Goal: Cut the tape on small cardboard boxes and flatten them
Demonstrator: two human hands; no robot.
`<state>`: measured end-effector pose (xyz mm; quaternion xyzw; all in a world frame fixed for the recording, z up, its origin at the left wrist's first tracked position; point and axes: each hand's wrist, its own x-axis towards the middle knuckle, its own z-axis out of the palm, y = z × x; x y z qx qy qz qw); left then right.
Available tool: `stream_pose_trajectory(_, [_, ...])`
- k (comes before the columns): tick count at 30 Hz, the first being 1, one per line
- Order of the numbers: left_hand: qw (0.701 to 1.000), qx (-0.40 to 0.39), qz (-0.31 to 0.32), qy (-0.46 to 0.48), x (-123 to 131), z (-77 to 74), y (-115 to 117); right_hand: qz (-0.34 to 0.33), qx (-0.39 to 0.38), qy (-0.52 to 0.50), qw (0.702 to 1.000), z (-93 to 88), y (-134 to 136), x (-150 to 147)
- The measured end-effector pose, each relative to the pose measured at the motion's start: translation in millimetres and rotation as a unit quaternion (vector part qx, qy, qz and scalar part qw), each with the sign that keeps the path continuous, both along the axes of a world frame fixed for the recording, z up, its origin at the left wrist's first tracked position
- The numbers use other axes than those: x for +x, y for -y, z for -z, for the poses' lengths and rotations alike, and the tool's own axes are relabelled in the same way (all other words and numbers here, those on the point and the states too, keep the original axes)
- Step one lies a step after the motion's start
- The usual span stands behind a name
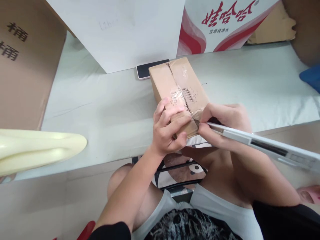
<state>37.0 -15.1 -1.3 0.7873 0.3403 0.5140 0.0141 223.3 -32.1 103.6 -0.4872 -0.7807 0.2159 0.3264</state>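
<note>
A small brown cardboard box (172, 83) sealed with clear tape lies on the pale table (105, 110), its near end at the table's edge. My left hand (167, 128) is curled over the box's near left corner, pressing it down. My right hand (222, 125) grips a white utility knife (262, 143), whose blade tip touches the taped seam at the box's near end. The knife's handle runs off to the right.
A phone (150, 69) lies face up just behind the box. A white board (125, 30) and a red-and-white printed carton (225, 23) stand at the back. A large brown carton (22, 63) is at the left, a cream plastic object (37, 148) at near left, something blue (311, 77) at right.
</note>
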Motion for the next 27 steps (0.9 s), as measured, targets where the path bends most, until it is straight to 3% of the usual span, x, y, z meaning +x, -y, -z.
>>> stream_pose_trajectory(3, [1.0, -0.001, 0.01, 0.002, -1, -0.5, -1, -0.03, -0.016, -0.045, 0.998, 1.1, 0, 8])
stream_pose_trajectory(8, [1.0, 0.001, -0.001, -0.006, 1, -2.5, -1, -0.074, -0.007, -0.183, 0.98, 18.6, -3, 18])
stream_pose_trajectory(12, [0.999, -0.011, -0.011, 0.046, 11, -4.0, 4, -0.083, -0.056, -0.271, 0.957, 24.7, -3, 18])
stream_pose_trajectory(16, [0.991, -0.074, -0.003, 0.108, 15, -4.5, 5, -0.084, -0.091, -0.304, 0.944, 26.4, -3, 23])
stream_pose_trajectory(19, [0.989, -0.096, -0.001, 0.113, 10, -5.5, 3, 0.003, -0.035, -0.322, 0.946, 40.3, -14, 35])
stream_pose_trajectory(22, [0.991, -0.106, 0.004, 0.084, 0, -9.5, 3, 0.112, -0.009, -0.344, 0.932, 68.8, -38, 47])
stream_pose_trajectory(25, [0.989, -0.12, 0.022, 0.09, -10, -16.1, 4, 0.195, -0.103, -0.323, 0.92, 97.7, -62, 51])
stream_pose_trajectory(27, [0.986, -0.127, 0.03, 0.099, -16, -20.3, 5, 0.234, -0.176, -0.239, 0.926, 108.1, -71, 50])
